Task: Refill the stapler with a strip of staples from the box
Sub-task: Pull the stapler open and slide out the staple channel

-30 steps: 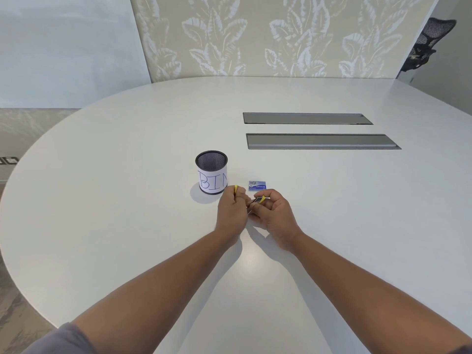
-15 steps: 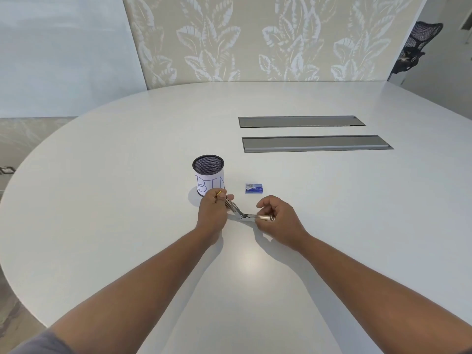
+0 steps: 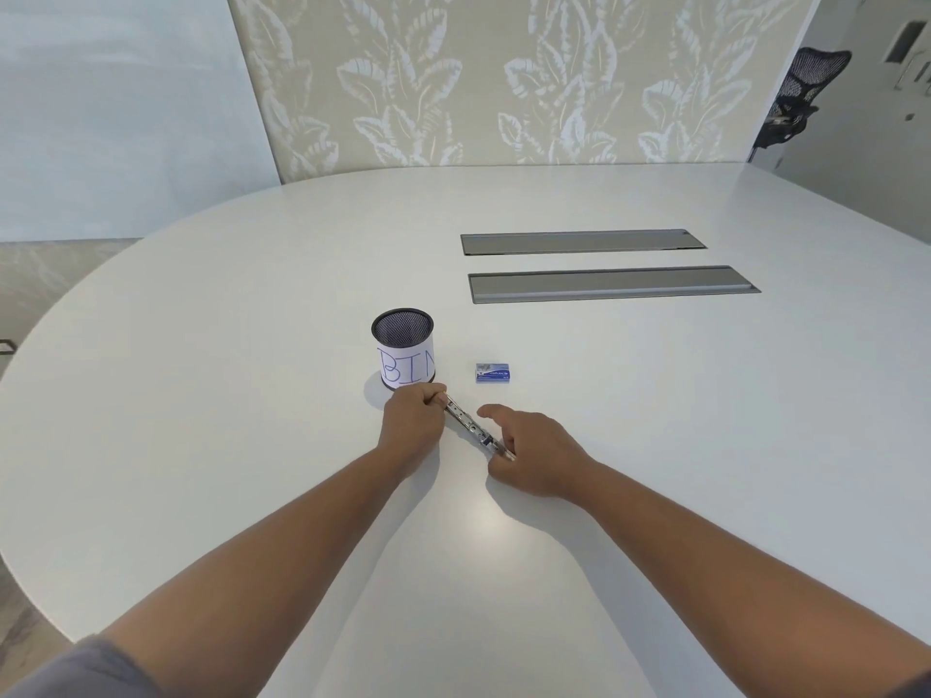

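The stapler (image 3: 471, 424) lies swung fully open, a long metal strip running diagonally on the white table (image 3: 655, 420). My left hand (image 3: 412, 420) is closed around its upper-left end, just in front of the bin. My right hand (image 3: 534, 450) holds its lower-right end with thumb and lower fingers, the index finger stretched out above it. The small blue staple box (image 3: 492, 372) sits on the table behind my right hand, apart from both hands.
A black mesh cup (image 3: 404, 351) with a white label reading "BIN" stands just behind my left hand. Two grey recessed cable hatches (image 3: 612, 284) lie farther back. A black office chair (image 3: 801, 93) stands at the far right.
The stapler has been swung from folded to fully open. My hands have spread apart along it, and my right index finger has lifted.
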{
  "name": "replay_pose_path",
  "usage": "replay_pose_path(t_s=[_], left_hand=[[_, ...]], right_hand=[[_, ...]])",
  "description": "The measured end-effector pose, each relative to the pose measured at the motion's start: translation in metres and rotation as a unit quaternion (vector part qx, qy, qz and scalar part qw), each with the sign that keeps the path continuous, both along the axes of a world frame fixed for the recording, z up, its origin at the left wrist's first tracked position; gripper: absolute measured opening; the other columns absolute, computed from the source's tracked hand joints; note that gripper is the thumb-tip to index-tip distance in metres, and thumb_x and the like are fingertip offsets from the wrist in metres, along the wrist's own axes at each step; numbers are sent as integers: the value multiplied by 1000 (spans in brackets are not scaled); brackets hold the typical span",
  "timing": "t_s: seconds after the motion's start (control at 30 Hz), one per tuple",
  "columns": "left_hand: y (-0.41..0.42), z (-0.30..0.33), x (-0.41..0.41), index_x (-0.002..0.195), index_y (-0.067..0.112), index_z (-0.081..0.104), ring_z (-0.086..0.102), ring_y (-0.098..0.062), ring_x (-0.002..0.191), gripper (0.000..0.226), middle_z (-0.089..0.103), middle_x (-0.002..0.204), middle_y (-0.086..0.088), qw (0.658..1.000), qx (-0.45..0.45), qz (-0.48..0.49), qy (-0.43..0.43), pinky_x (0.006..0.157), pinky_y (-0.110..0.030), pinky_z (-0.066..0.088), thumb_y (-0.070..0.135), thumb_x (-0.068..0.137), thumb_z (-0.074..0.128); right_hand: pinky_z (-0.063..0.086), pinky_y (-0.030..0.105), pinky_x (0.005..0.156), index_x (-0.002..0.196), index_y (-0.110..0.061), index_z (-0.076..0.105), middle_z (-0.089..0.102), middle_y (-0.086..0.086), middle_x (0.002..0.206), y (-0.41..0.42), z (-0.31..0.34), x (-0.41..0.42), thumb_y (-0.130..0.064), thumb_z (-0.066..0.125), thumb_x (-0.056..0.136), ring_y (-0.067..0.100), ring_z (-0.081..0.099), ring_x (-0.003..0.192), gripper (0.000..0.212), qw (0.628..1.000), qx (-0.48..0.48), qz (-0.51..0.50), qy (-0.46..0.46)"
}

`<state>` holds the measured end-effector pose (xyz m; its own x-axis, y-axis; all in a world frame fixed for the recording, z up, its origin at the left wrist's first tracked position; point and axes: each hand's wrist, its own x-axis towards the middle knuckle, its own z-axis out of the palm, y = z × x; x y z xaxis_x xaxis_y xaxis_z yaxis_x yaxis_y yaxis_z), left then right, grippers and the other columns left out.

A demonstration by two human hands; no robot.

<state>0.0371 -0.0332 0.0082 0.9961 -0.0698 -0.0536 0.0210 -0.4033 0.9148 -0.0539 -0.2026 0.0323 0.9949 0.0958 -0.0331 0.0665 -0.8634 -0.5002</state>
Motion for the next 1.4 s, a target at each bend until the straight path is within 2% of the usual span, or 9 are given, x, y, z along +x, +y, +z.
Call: replay_pose_path(t_s=[0.1,0.23,0.43,0.57,0.7,0.9,1.07,1.3,1.4], left_hand=[[-4,1,-1,101,18,78,60,-16,95,20,71,97,1,999,32,-11,-21,85,-25,42,12,98,59],[-9,4,-2,101,12,80,64,-15,95,21,76,100,1,996,61,-23,-57,86,-24,45,11,96,60],[-14,1,5,96,14,81,67,-13,94,19,79,98,2,986,105,-90,-88,87,-26,50,10,92,63],[-18,-3,10,104,12,80,66,-10,100,19,78,109,2,981,124,-111,-103,87,-21,43,11,93,65],[-17,-7,10,106,12,78,64,-9,97,21,77,107,2,976,125,-137,-118,86,-20,42,6,94,62],[-7,-14,14,90,22,76,71,-18,85,23,77,84,5,942,162,-228,-184,77,-41,58,7,87,59],[-3,-16,18,86,19,73,69,-16,77,22,74,77,5,929,159,-246,-227,69,-40,54,4,86,57],[-1,-22,20,96,15,79,69,-12,89,18,76,95,4,937,138,-205,-247,81,-33,57,5,88,66],[-2,-20,18,95,15,79,69,-11,88,19,76,94,4,937,137,-205,-248,80,-32,57,5,87,65]], right_hand=[[48,33,69,144,-39,37,61,-8,80,6,-1,-3,-30,55,82,21,59,80,65,999,-28,9,15],[54,40,71,137,-39,35,66,-3,80,12,-5,-6,-33,51,80,26,63,78,59,999,-41,0,12],[36,33,60,148,-31,31,57,-5,75,22,-13,-5,-37,48,83,26,56,75,68,997,-72,-24,-7],[38,34,66,155,-24,25,64,1,88,28,-16,-5,-38,48,88,27,59,84,73,995,-92,-40,-23],[37,34,66,156,-22,25,63,1,85,30,-18,-4,-41,47,90,26,57,81,72,993,-98,-54,-24],[52,39,74,155,-29,23,65,-6,79,22,-17,3,-51,47,91,20,63,82,71,997,-43,-54,-25],[52,37,70,147,-32,33,62,-6,79,19,-18,10,-48,47,88,21,61,80,63,995,-73,-50,-35],[42,32,64,139,-30,44,50,-10,72,19,-21,13,-48,47,87,17,54,74,55,995,-67,-57,-55],[47,33,66,136,-30,46,51,-10,72,19,-22,13,-48,46,85,15,54,74,54,995,-56,-64,-54]])
